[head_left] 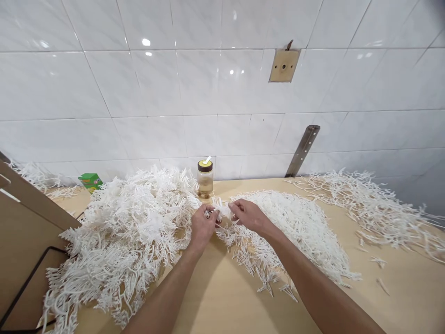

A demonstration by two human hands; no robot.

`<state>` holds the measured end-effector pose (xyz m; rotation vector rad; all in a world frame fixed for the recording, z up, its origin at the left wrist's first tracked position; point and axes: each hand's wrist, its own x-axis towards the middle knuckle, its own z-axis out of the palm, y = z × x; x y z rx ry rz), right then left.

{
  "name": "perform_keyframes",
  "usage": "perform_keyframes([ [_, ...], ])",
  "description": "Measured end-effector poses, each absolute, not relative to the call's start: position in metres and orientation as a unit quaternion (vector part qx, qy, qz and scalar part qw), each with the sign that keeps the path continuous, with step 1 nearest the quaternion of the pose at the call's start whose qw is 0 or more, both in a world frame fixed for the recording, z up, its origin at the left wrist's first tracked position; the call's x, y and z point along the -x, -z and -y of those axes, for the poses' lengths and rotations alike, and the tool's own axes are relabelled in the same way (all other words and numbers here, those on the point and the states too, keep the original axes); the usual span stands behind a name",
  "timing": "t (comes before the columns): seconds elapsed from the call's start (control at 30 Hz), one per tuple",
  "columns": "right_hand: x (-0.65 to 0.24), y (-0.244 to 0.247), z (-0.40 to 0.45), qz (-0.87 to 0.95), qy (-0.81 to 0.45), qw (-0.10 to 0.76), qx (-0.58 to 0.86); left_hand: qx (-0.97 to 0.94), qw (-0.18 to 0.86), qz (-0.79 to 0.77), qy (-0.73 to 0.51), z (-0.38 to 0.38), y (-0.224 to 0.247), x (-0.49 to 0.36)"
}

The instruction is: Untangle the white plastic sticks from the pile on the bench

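Just in front of the jar (205, 182), the left hand (203, 226) and right hand (247, 215) each pinch white strands (223, 211), a closed grip that works best light, lest they snap.

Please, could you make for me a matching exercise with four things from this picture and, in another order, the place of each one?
Things
1. Clear, round jar with a black-and-yellow lid
2. Small green box
3. Dark, narrow strip with a row of holes
4. Big, loose heap of white, branching strands

Places
A. Against the white tiled wall, right of the jar
B. Between the brown panel and the left hand
C. Upright, just beyond the left hand
D. Behind the white heap, in the picture's left part

Pairs: 1-C; 2-D; 3-A; 4-B.
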<state>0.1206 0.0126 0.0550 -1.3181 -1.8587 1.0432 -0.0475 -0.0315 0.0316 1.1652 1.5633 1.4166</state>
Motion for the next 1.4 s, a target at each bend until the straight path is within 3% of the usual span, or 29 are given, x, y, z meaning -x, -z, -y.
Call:
perform_keyframes([
  [0.2, -0.125, -0.041, -0.007, 0.664, -0.47, 0.358, 0.459, -0.51, 0.344, -0.591, -0.522, 0.035, -0.032, 0.044],
  [0.4, -0.132, -0.039, -0.01, 0.632, -0.477, 0.39, 0.469, -0.417, 0.497, -0.535, -0.542, 0.032, -0.045, 0.056],
  [0.5, -0.134, -0.038, -0.01, 0.623, -0.491, 0.396, 0.464, -0.362, 0.52, -0.528, -0.565, 0.029, -0.045, 0.064],
  [0.87, -0.159, -0.059, -0.015, 0.538, -0.565, 0.454, 0.43, -0.403, 0.459, -0.577, -0.542, 0.023, -0.029, 0.071],
  [1.13, -0.167, -0.048, -0.022, 0.651, -0.487, 0.367, 0.451, -0.544, 0.34, -0.535, -0.55, 0.037, -0.048, 0.049],
  [1.4, -0.175, -0.052, -0.024, 0.659, -0.484, 0.376, 0.436, -0.523, 0.302, -0.598, -0.527, 0.034, -0.046, 0.058],
])
